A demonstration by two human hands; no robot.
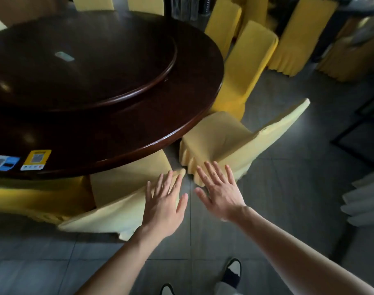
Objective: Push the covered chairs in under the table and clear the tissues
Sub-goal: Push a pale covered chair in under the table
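Note:
A round dark wooden table (188, 116) with a raised turntable (96, 67) fills the upper left. Two pale yellow covered chairs stand at its near edge. The left chair (118, 194) has its seat partly under the table. The right chair (245, 141) stands angled, with its seat just outside the rim. My left hand (164, 205) is open, fingers spread, over the back corner of the left chair. My right hand (220, 192) is open too, fingertips at the lower corner of the right chair's cover. I see no tissues.
A brighter yellow covered chair (245, 67) stands at the table's right side, with more yellow chairs (298, 39) behind it. Two code stickers (34, 159) lie on the table's near left edge. Grey tiled floor (288, 188) lies to the right. My shoes (232, 271) show below.

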